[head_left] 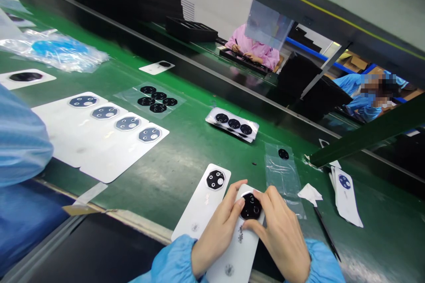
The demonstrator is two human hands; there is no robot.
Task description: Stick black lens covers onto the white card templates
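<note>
A white phone back cover (237,254) lies tilted under both my hands, a black camera lens plate (251,206) set at its upper end. My left hand (217,232) grips the cover's left edge, its thumb touching the plate's side. Curved around the plate's right side is my right hand (282,232), fingertips at its top and thumb at its lower edge. Just left lies a second white back cover (199,212) with a black camera section. To the right, a clear plastic sheet (282,174) carries one round black lens plate (283,154).
Several white back covers (109,150) lie left, near a clear sheet of black plates (157,99). A stacked strip pile (232,124) sits mid-bench. Black tweezers (327,234), a crumpled white scrap (310,193) and another cover stack (347,196) lie right, near a green post (365,128). Co-workers sit beyond.
</note>
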